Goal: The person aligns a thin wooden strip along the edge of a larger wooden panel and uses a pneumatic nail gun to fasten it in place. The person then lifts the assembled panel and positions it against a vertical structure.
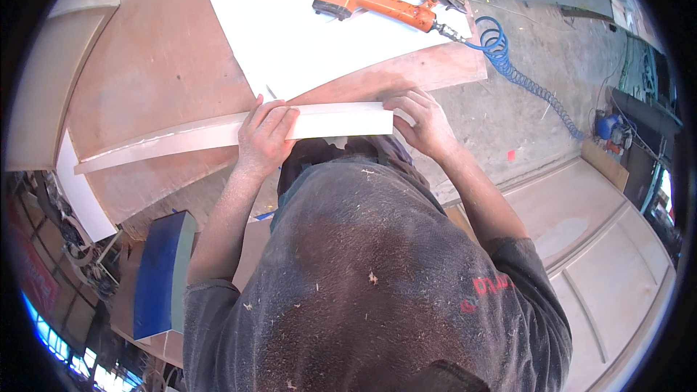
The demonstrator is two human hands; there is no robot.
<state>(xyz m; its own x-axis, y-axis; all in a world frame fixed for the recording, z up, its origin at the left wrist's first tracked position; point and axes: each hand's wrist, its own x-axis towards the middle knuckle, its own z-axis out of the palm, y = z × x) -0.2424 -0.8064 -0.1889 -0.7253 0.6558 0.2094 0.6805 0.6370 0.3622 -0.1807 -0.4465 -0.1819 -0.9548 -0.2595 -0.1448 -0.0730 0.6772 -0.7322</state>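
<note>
A long, narrow white strip, seemingly of board (341, 123), lies across the near edge of the reddish-brown plywood sheet (167, 51), close in front of my body. My left hand (267, 134) grips it left of its middle, fingers over the top. At its right end my right hand (421, 120) has bent fingers closed over the corner. Beyond both hands, an orange nail gun (392, 9) lies on a large white sheet (254, 25), its handle toward the right. A coiled blue air hose (501, 54) runs from its fitting.
At right, the hose trails over the grey concrete floor (537, 123) toward a blue machine (613, 129). A pale framed panel (581, 239) lies at the lower right. Left of me stands a blue block-shaped piece (161, 276). A curved pale panel (54, 87) borders the plywood's left side.
</note>
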